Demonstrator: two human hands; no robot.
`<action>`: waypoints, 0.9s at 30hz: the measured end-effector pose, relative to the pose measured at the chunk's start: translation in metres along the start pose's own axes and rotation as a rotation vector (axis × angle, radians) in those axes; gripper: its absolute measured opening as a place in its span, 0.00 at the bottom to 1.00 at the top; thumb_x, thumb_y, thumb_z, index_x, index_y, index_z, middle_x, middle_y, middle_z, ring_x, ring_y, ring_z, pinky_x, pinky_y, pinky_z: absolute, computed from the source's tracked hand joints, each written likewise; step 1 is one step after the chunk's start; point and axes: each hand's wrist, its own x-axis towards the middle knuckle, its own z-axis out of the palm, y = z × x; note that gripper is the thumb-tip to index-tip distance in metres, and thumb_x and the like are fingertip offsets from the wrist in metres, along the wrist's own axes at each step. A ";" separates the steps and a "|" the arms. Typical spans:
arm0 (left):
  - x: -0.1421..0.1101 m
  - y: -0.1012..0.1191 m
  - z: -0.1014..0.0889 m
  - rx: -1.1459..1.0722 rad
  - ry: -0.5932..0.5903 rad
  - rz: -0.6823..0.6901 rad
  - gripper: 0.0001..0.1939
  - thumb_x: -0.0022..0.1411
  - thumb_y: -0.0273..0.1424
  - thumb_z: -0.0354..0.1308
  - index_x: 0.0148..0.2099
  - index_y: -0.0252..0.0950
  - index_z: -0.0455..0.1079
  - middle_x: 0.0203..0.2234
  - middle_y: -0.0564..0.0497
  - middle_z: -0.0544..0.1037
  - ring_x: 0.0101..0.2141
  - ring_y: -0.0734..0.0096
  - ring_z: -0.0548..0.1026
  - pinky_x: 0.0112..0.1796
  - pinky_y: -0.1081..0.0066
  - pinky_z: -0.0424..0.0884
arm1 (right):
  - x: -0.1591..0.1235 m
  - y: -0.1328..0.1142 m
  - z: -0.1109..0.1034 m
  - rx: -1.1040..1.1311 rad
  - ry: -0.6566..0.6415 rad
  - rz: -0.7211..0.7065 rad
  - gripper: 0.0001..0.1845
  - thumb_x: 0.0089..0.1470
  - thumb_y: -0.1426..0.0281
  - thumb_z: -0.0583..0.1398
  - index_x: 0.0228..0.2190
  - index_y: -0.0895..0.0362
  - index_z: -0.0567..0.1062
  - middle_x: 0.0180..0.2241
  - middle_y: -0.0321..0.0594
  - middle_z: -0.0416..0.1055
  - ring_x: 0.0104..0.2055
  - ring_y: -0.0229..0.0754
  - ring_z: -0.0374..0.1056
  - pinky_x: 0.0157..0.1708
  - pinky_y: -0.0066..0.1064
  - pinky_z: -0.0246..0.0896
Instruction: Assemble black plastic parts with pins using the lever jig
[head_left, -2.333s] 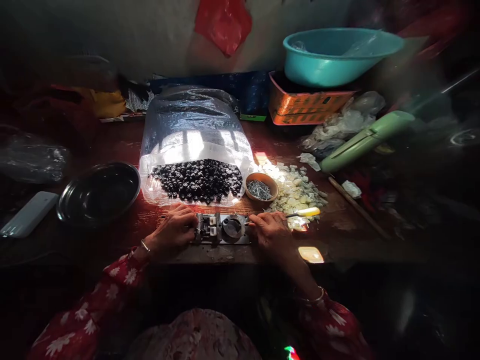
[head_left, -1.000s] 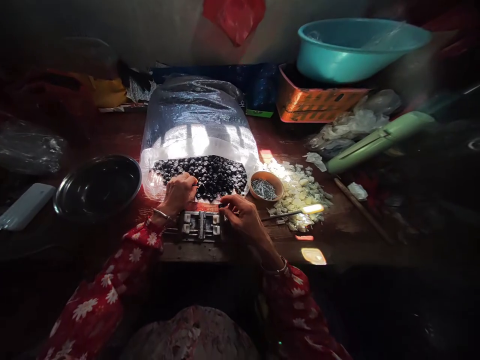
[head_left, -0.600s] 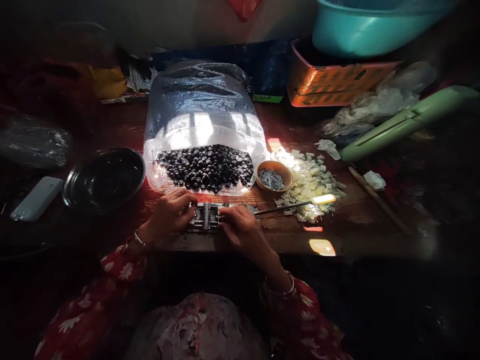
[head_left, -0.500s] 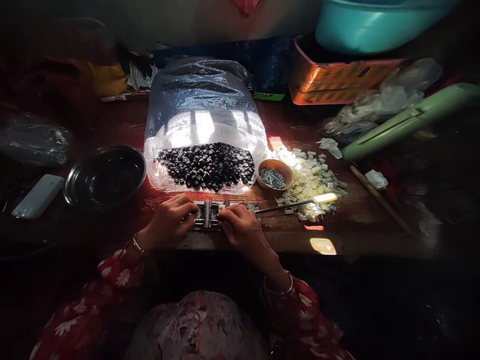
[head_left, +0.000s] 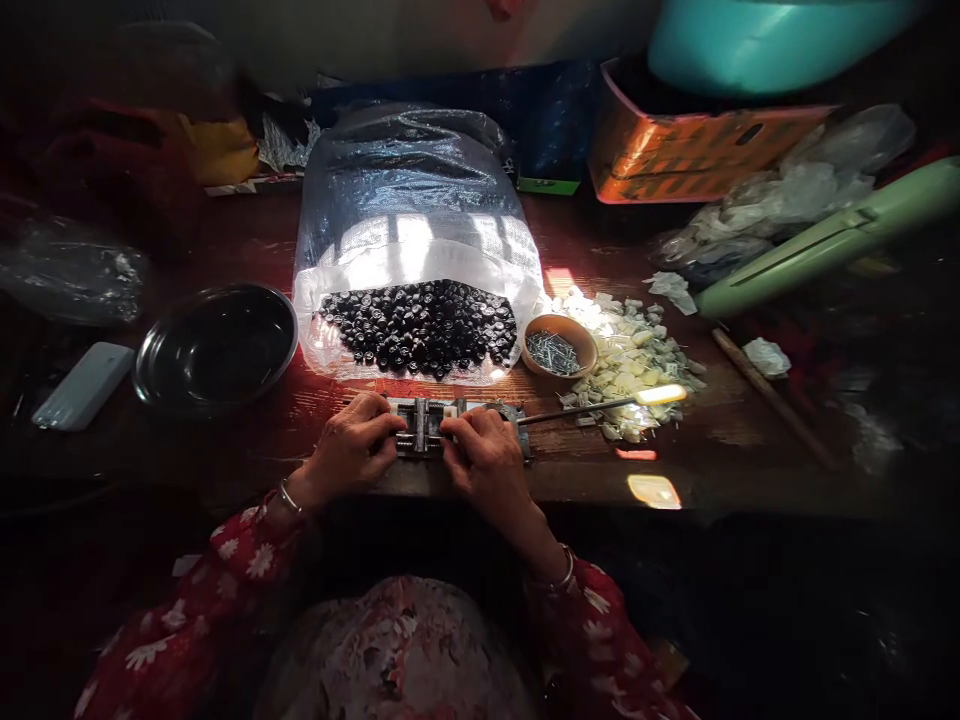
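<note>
A metal jig (head_left: 421, 430) with coil springs and a centre bar lies at the table's front edge. At its left end is my left hand (head_left: 358, 440), thumb and fingertips pinched together; what they hold is hidden. My right hand (head_left: 487, 455) is closed at the right half of the jig, its fingertips touching beside a small white piece (head_left: 450, 411). Whether the fingers grip that piece I cannot tell. A thin metal lever (head_left: 577, 410) sticks out rightward from the jig. Behind it, black round caps (head_left: 420, 330) spill from a white woven sack (head_left: 412, 200).
Right of the sack stands a small bowl (head_left: 589, 345) of nails, beside a pile of white plastic clips (head_left: 637, 360). A metal basin (head_left: 214, 350) and a white phone (head_left: 82, 388) lie left. Farther right are a wooden stick (head_left: 772, 395), green tube (head_left: 832, 235) and orange basket (head_left: 705, 150).
The view has shifted slightly, so the table's things appear a little farther right. Both hands stay at the jig with their fingers closed; the left hand's fingertips have moved only slightly.
</note>
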 end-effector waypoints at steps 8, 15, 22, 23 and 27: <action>-0.008 0.002 0.008 0.085 0.125 -0.006 0.08 0.65 0.25 0.59 0.43 0.38 0.79 0.37 0.48 0.71 0.39 0.64 0.73 0.41 0.65 0.74 | -0.004 0.005 0.004 -0.021 0.071 -0.040 0.05 0.68 0.71 0.61 0.38 0.55 0.78 0.35 0.41 0.71 0.39 0.47 0.63 0.40 0.39 0.54; 0.001 -0.006 -0.004 -0.202 0.024 -0.162 0.07 0.71 0.33 0.62 0.47 0.41 0.81 0.38 0.50 0.74 0.37 0.70 0.75 0.40 0.70 0.73 | 0.012 0.019 -0.015 0.322 -0.077 0.032 0.06 0.68 0.68 0.61 0.43 0.52 0.80 0.38 0.41 0.76 0.42 0.47 0.72 0.42 0.36 0.64; 0.054 -0.031 0.002 0.072 0.095 -0.330 0.07 0.70 0.35 0.62 0.43 0.38 0.79 0.34 0.51 0.80 0.33 0.67 0.77 0.34 0.69 0.68 | 0.084 0.040 -0.009 0.113 -0.141 0.179 0.04 0.65 0.67 0.65 0.39 0.52 0.81 0.40 0.38 0.81 0.38 0.44 0.74 0.35 0.33 0.58; 0.062 -0.035 0.005 0.144 0.046 -0.362 0.07 0.68 0.35 0.63 0.44 0.39 0.79 0.36 0.50 0.81 0.34 0.66 0.78 0.33 0.68 0.66 | 0.095 0.041 -0.005 0.036 -0.193 0.193 0.04 0.64 0.66 0.66 0.39 0.52 0.81 0.41 0.38 0.81 0.39 0.44 0.74 0.34 0.33 0.56; 0.083 -0.047 0.015 0.286 -0.101 -0.462 0.10 0.65 0.37 0.67 0.47 0.40 0.81 0.42 0.49 0.83 0.38 0.60 0.80 0.33 0.67 0.65 | 0.119 0.040 0.007 -0.146 -0.352 0.210 0.06 0.63 0.63 0.67 0.40 0.52 0.81 0.41 0.39 0.81 0.40 0.45 0.74 0.31 0.34 0.50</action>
